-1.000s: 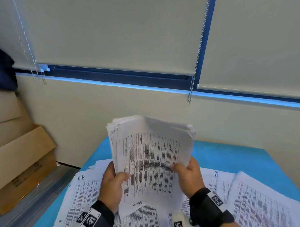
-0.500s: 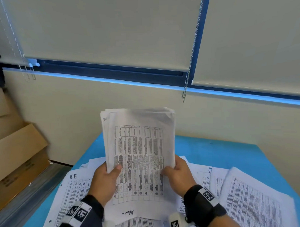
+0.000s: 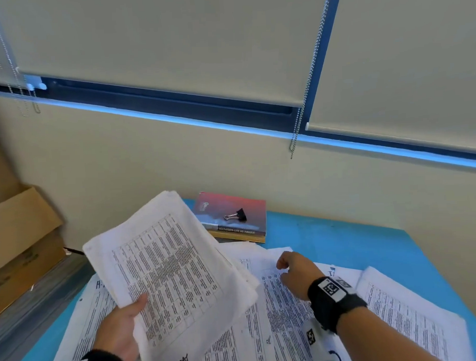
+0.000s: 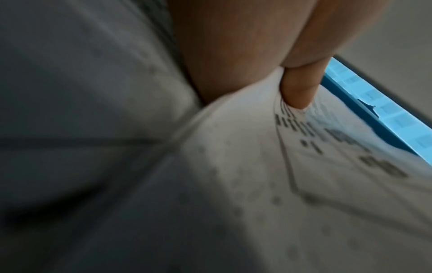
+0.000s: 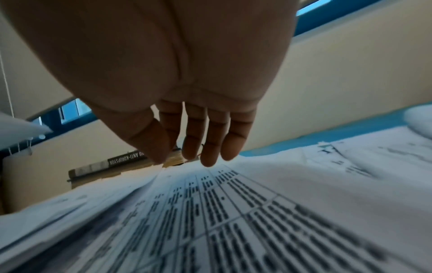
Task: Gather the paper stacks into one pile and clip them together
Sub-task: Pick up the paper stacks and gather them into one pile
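Not done yet: left hand (image 3: 120, 329) grips one paper stack (image 3: 170, 269), right hand (image 3: 298, 272) hangs loose and empty, clip (image 3: 236, 215) sits untouched beyond the stack.

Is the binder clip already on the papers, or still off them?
Still off. The binder clip lies loose on the red book, apart from the stack held by the left hand.

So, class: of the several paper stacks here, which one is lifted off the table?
The stack gripped by the left hand, tilted in the air; the other stacks lie flat on the blue table.
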The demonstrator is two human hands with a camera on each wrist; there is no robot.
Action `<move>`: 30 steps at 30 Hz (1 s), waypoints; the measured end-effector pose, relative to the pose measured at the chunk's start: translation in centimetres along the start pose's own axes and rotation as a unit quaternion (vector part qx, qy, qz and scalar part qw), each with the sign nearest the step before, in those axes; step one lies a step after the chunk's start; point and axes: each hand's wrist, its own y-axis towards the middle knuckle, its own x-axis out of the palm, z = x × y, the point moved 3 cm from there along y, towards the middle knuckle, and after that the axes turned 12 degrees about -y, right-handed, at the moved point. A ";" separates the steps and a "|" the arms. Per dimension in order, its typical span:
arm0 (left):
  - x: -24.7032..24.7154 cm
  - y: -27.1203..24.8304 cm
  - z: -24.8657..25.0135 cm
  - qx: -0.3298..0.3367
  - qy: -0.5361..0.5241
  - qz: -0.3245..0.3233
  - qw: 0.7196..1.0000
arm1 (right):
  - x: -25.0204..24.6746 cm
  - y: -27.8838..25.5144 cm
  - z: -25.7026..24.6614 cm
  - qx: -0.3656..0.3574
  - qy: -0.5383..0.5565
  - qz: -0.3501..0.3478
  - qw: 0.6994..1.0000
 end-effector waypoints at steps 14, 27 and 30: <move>-0.5 0.8 0.7 0.001 -0.064 -0.004 0.998 | 2.9 6.5 -9.3 -0.115 -0.187 -0.052 0.974; -1.5 1.6 0.0 -0.057 -0.185 -0.089 0.977 | 5.2 5.4 -15.7 -0.190 -0.282 -0.106 0.934; -1.0 1.2 0.9 -0.053 -0.205 -0.121 0.970 | 4.5 5.5 -15.6 -0.190 -0.291 -0.091 0.933</move>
